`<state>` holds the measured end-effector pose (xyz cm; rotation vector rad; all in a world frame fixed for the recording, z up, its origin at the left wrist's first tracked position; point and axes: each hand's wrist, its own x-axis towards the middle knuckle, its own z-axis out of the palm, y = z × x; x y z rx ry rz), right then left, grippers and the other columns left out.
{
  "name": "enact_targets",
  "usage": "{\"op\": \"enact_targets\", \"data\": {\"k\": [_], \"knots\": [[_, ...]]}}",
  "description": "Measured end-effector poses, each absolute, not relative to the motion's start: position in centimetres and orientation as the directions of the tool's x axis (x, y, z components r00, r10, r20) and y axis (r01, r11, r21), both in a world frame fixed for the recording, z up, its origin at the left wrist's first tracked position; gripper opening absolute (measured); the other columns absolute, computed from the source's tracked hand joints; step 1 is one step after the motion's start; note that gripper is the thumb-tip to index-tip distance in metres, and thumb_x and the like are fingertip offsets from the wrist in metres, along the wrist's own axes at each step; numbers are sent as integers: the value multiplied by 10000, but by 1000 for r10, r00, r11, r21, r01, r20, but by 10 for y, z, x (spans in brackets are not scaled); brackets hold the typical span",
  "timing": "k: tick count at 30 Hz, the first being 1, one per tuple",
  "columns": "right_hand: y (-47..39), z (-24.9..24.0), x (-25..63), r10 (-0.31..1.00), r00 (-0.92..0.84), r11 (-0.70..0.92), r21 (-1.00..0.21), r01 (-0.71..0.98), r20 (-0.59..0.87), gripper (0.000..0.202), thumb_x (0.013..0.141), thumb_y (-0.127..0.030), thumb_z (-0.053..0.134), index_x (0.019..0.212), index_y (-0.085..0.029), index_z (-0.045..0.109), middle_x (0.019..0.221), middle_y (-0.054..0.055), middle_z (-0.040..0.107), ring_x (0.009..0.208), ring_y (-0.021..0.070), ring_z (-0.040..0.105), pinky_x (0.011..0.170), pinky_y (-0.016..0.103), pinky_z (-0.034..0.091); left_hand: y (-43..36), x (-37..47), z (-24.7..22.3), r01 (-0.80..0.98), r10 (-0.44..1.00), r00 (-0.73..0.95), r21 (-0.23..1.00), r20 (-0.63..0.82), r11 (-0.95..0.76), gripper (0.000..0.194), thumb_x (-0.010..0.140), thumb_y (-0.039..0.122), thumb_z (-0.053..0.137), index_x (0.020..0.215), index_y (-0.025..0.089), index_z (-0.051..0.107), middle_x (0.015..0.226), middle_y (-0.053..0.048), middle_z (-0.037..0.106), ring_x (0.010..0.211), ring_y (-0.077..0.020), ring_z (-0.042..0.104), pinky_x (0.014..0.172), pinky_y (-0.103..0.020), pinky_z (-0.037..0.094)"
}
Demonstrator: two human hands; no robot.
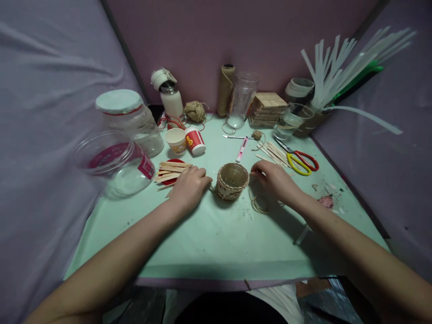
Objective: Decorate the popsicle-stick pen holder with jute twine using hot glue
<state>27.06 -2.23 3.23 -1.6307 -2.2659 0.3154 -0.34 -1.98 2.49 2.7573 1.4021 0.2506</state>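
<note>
A small round cup wrapped in woven twine point(228, 191) stands upright at the middle of the table, with its open top showing. To its left, my left hand point(191, 186) rests near the sticks, its thumb and finger pinched on a short end of twine beside the cup. On the other side my right hand point(270, 179) is closed near the cup's rim, fingertips together on a thin twine. That loose twine point(259, 206) hangs down and coils on the table below the right hand. Wooden sticks point(168, 173) lie on a red lid beyond the left hand.
Clear jars point(150, 135) stand at the left. Two paper cups point(176, 140), a bottle point(172, 101) and a twine ball point(195, 111) are behind. Scissors point(299, 162), a pink cutter point(241, 150) and more sticks point(275, 153) lie right of centre.
</note>
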Motion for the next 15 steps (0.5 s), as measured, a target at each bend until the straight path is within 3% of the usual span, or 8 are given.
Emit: {"op": "enact_targets", "data": {"k": [8, 15], "knots": [[-14, 30, 261, 984, -170, 163, -602, 782, 46, 113, 867, -261, 492, 784, -211, 550, 728, 38, 651, 655, 171, 544, 606, 278, 379, -17, 4, 30, 802, 835, 548, 256, 44, -540, 275, 922, 172, 451, 943, 167, 725, 891, -94, 706, 881, -219, 606, 825, -354, 443], [-18, 25, 241, 990, 27, -131, -822, 554, -139, 93, 852, -251, 488, 764, -221, 480, 629, -26, 599, 564, 133, 527, 567, 262, 372, -18, 14, 33, 755, 916, 401, 558, 22, -344, 304, 870, 128, 445, 967, 155, 732, 989, -92, 742, 911, -210, 654, 861, -310, 475]]}}
